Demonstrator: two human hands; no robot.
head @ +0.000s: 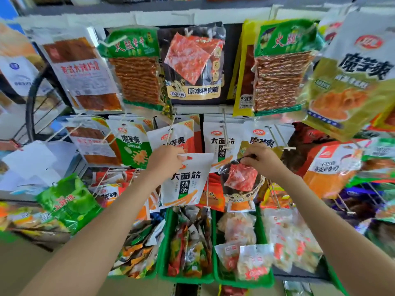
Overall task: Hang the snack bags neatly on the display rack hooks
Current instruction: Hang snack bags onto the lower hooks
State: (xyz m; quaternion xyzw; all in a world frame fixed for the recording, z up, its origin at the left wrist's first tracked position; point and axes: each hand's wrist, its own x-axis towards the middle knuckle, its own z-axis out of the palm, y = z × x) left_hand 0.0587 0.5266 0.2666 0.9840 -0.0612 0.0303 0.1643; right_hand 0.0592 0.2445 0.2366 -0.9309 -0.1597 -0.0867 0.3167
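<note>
My left hand point(165, 160) pinches the top left corner of a white snack bag point(188, 180) with a green stripe and black characters, held in front of the middle row of the rack. My right hand point(259, 160) grips the top edge of a dark bag point(240, 184) showing a red meat slice, just right of the white one. Both bags hang below my hands, side by side. A long hook point(226, 133) sticks out above and between them, with matching white bags point(220, 137) hanging behind it. Another hook point(171, 129) ends right above my left hand.
The rack's top row holds green-topped bags point(136, 67), a dark meat bag point(195, 65) and a large yellow-green bag point(350, 82) jutting out at the right. Green trays point(165, 253) full of small packets sit below my forearms. Bare hook tips point(286, 146) point toward me.
</note>
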